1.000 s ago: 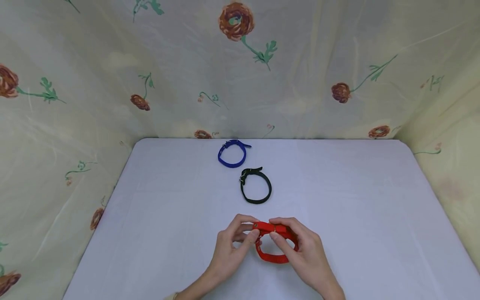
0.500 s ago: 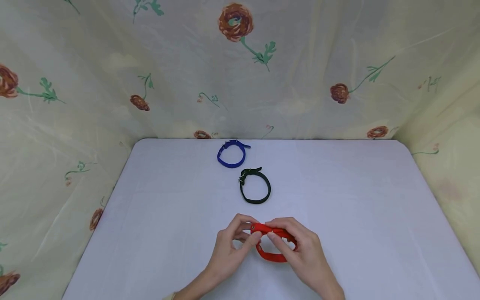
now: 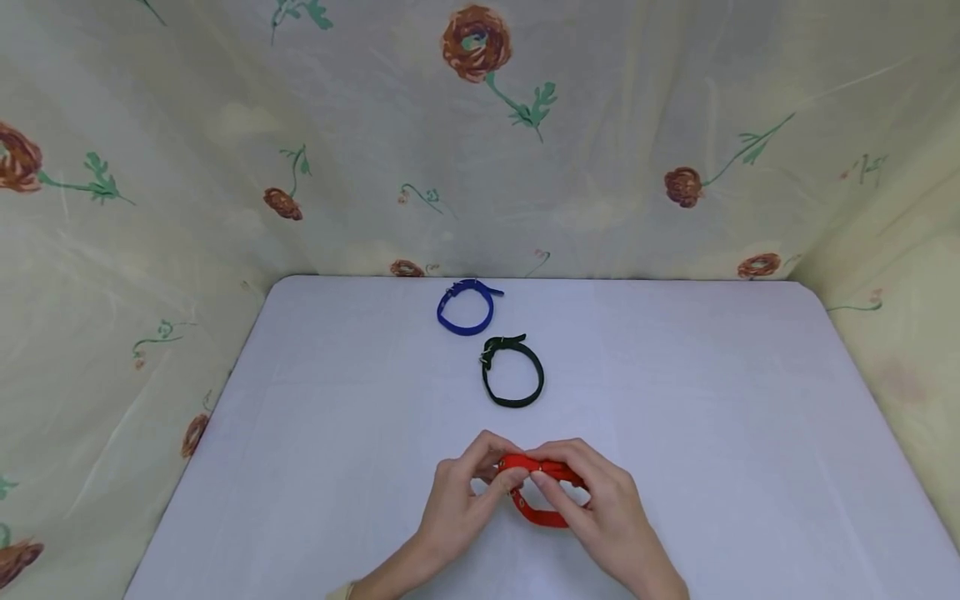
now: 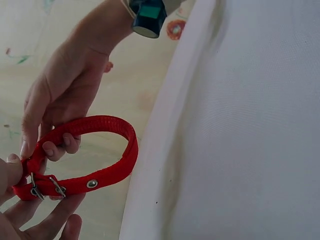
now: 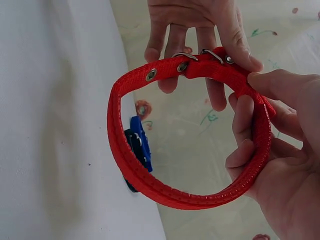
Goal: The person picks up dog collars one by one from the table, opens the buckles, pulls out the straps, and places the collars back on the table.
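Observation:
Both hands pinch a buckled red collar with metal eyelets, raised above the near part of the table. In the head view my left hand [image 3: 459,510] holds its buckle end between thumb and fingers. My right hand [image 3: 611,510] pinches the strap just to the right, the two thumbs nearly meeting. The red collar [image 3: 542,517] forms a loop hanging below the fingertips. In the left wrist view its metal buckle [image 4: 35,186] and ring show beside the left fingers. The right wrist view shows the right hand's fingers [image 5: 244,120] curled around the band. The strap's tip is partly hidden by fingers.
A black-looking collar [image 3: 542,379] lies buckled in a loop beyond the hands. Farther back, near the table's rear edge, lies a blue collar [image 3: 465,332]. The white table [image 3: 712,433] is surrounded by a flower-printed curtain [image 3: 585,200].
The red strap end has shifted slightly left between the fingers. My hands have drawn closer together, thumbs almost touching. The other two collars stay where they were.

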A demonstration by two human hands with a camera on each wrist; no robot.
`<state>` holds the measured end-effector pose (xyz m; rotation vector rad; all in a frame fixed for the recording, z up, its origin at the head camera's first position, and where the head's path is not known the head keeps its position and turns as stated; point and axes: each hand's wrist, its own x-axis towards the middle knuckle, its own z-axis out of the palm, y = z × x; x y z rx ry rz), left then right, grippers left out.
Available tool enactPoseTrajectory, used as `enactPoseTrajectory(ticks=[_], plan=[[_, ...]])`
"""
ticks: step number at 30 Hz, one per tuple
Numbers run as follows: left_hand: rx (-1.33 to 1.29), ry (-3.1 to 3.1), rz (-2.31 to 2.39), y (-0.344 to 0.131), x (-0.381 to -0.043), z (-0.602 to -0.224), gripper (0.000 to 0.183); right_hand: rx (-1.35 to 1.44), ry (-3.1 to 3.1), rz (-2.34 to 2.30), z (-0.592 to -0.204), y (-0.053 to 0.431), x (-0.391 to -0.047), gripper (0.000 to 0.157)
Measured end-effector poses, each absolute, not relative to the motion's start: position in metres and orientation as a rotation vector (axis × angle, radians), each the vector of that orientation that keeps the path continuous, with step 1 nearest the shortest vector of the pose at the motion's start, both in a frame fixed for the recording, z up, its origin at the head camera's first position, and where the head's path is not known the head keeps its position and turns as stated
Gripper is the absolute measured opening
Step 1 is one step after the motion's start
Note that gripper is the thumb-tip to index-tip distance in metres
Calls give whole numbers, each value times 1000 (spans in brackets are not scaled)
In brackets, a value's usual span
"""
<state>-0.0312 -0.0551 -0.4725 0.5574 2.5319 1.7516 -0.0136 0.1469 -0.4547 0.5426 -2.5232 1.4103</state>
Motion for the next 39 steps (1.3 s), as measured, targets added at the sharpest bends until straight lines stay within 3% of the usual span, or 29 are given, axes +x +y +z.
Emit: enactPoseTrajectory(ticks=[15,23,31,39], plan=[[408,2410,1858,-52,-27,-475,21,410,-2534,1488,-456,149,-12,34],[385,2356,1872,-52,-28,-473,22,483,-2476,1431,-455,149,-15,35],[496,2412,1824,-52,-29,-475,26,572,-2470,1382,-451,147,-15,36],[533,2395,1876,-50,-28,-474,16,551,-2519,1387,-450,148,-13,37]])
